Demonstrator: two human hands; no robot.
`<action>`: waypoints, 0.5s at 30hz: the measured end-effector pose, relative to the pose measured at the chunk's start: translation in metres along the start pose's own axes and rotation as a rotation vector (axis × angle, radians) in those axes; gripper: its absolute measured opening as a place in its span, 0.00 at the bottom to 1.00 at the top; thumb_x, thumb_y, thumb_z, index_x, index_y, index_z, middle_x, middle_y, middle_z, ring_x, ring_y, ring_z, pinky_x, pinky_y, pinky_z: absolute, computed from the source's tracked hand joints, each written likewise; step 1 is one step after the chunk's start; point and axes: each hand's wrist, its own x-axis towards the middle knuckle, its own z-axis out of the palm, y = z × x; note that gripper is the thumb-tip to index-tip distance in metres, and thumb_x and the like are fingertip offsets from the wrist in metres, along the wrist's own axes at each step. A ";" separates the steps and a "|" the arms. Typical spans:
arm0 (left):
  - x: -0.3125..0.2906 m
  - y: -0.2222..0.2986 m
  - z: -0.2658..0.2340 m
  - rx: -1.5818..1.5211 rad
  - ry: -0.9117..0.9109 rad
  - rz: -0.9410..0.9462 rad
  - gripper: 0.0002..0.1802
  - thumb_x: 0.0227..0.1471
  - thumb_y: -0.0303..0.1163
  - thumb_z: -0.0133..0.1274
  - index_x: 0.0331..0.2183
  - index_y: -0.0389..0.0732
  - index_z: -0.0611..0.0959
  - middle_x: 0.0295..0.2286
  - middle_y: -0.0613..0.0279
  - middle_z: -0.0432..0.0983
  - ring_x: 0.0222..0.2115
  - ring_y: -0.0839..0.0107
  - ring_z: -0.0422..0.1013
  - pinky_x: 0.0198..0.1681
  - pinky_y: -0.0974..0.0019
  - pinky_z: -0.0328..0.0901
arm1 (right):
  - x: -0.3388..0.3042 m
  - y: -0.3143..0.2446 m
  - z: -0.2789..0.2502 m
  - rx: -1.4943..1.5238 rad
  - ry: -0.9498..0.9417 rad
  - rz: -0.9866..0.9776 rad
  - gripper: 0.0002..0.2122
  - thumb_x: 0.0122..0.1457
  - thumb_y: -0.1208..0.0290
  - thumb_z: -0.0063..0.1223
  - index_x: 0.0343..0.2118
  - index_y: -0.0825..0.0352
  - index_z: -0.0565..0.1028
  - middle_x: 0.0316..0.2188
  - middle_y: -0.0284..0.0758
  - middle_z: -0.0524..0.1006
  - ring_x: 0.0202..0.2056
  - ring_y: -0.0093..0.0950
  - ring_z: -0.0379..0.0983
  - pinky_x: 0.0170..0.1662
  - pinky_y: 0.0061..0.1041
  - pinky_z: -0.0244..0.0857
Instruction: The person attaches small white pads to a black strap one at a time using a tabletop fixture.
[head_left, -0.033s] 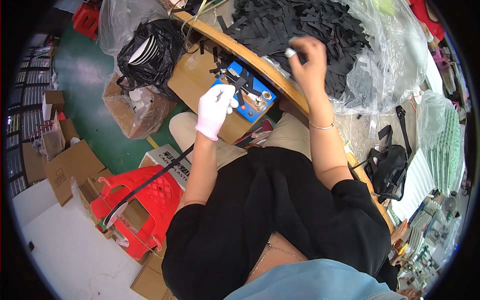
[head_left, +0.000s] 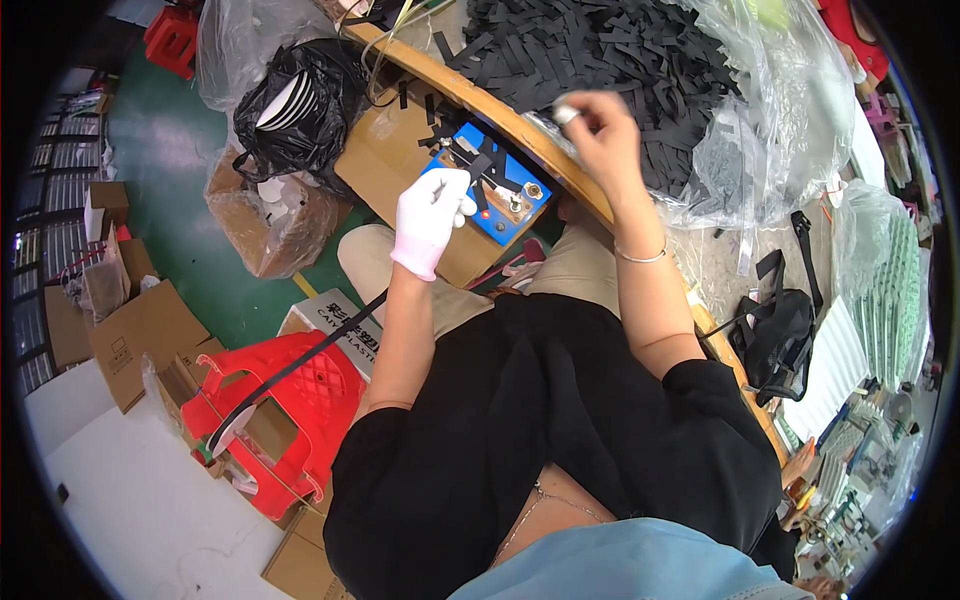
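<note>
My left hand [head_left: 432,215], in a white glove with a pink cuff, has its fingers closed on a black strap end beside a blue machine [head_left: 470,221]. A long black strap [head_left: 300,362] runs up to my left wrist from a roll [head_left: 232,428] at the red stool. Short black pieces lie on the machine top, around its metal fittings and a red light. My bare right hand [head_left: 610,145], with white wrapping on a fingertip, is above the table edge. Its fingers are loosely curled and apart; nothing shows in them, though the tips are blurred.
A large heap of cut black strips [head_left: 600,50] covers the table beside clear plastic sheeting [head_left: 800,110]. The wooden table edge [head_left: 510,120] runs between me and the heap. A red stool [head_left: 310,385], a black bag [head_left: 300,130] and cardboard boxes [head_left: 150,335] stand at left.
My right hand has moved left and nearer, from over the heap of strips toward the table edge and the machine. My left hand stays in place.
</note>
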 end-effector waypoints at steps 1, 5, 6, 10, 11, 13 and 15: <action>0.002 -0.001 0.001 0.002 -0.001 -0.005 0.09 0.52 0.32 0.49 0.30 0.35 0.77 0.18 0.66 0.72 0.16 0.83 0.62 0.20 0.80 0.57 | -0.004 -0.003 0.016 0.288 -0.095 0.110 0.07 0.48 0.71 0.56 0.28 0.68 0.77 0.22 0.30 0.74 0.20 0.12 0.63 0.23 0.14 0.59; 0.004 0.000 0.006 -0.016 -0.016 -0.004 0.08 0.51 0.30 0.49 0.31 0.35 0.78 0.18 0.65 0.72 0.17 0.83 0.64 0.20 0.80 0.58 | -0.023 -0.017 0.032 0.494 -0.312 0.277 0.08 0.51 0.72 0.54 0.28 0.72 0.76 0.20 0.25 0.72 0.21 0.11 0.61 0.24 0.12 0.56; 0.003 0.001 0.007 -0.027 -0.021 0.004 0.08 0.51 0.30 0.49 0.31 0.35 0.78 0.18 0.65 0.72 0.17 0.83 0.64 0.20 0.80 0.58 | -0.024 -0.021 0.032 0.541 -0.388 0.335 0.08 0.51 0.71 0.54 0.29 0.71 0.75 0.21 0.25 0.73 0.22 0.11 0.63 0.25 0.12 0.57; 0.005 0.000 0.006 -0.001 -0.020 -0.008 0.08 0.51 0.29 0.49 0.32 0.35 0.78 0.19 0.65 0.72 0.18 0.83 0.65 0.20 0.79 0.58 | -0.025 -0.019 0.038 0.476 -0.451 0.378 0.06 0.50 0.72 0.54 0.30 0.68 0.75 0.20 0.24 0.73 0.22 0.10 0.63 0.23 0.11 0.55; 0.005 0.000 0.008 -0.003 -0.022 0.007 0.09 0.52 0.32 0.49 0.31 0.36 0.78 0.18 0.66 0.72 0.17 0.83 0.63 0.19 0.80 0.57 | -0.024 -0.020 0.037 0.475 -0.451 0.377 0.06 0.50 0.72 0.54 0.30 0.68 0.75 0.20 0.24 0.73 0.22 0.10 0.63 0.23 0.11 0.55; 0.004 -0.002 0.008 -0.007 -0.020 0.021 0.10 0.52 0.34 0.49 0.30 0.37 0.77 0.18 0.67 0.71 0.15 0.84 0.62 0.19 0.81 0.56 | -0.023 -0.024 0.034 0.472 -0.447 0.360 0.06 0.50 0.73 0.53 0.28 0.70 0.75 0.18 0.23 0.72 0.20 0.10 0.62 0.22 0.12 0.55; 0.005 -0.003 0.007 0.009 -0.037 0.024 0.10 0.52 0.34 0.49 0.30 0.37 0.78 0.17 0.68 0.71 0.16 0.84 0.62 0.19 0.81 0.56 | -0.020 -0.015 0.038 0.345 -0.367 0.284 0.06 0.47 0.74 0.54 0.27 0.71 0.75 0.17 0.26 0.72 0.19 0.12 0.63 0.21 0.14 0.57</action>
